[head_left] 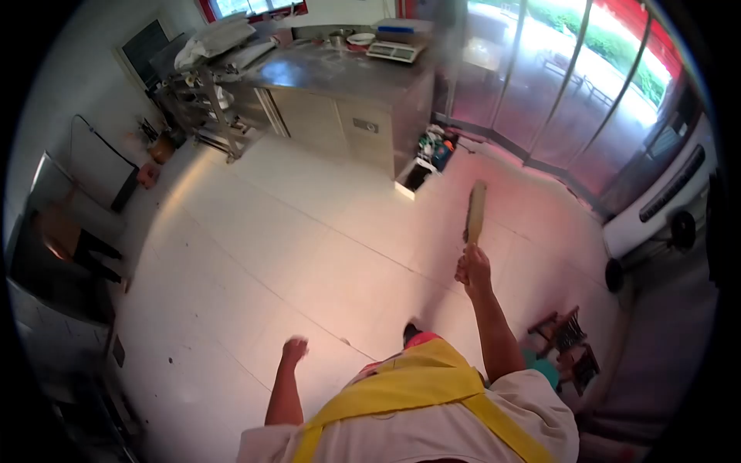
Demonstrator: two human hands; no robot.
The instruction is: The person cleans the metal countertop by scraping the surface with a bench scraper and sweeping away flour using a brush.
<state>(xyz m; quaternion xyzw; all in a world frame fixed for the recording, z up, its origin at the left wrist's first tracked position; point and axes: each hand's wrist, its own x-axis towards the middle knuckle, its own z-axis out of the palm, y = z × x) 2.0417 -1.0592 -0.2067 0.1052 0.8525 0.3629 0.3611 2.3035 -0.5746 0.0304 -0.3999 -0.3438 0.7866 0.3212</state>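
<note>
My right hand [475, 270] is stretched forward above the floor, its fingers wrapped round the near end of a long wooden brush [478, 208]. The brush points away from me, and a dark edge that looks like bristles shows along its left side. Lower and to the left, my left hand [294, 349] hangs over the floor, slightly blurred, with its fingers curled in and nothing visible in them. A yellow apron [401, 378] covers my front, and one dark shoe [411, 330] shows beyond it.
Ahead stands a steel counter [332, 73] with a scale [392, 51] on it. A white box [417, 179] of items sits at its corner. Folding glass panels [532, 85] close the right side. A small wooden chair [567, 339] stands at right; a person [73, 231] appears at far left.
</note>
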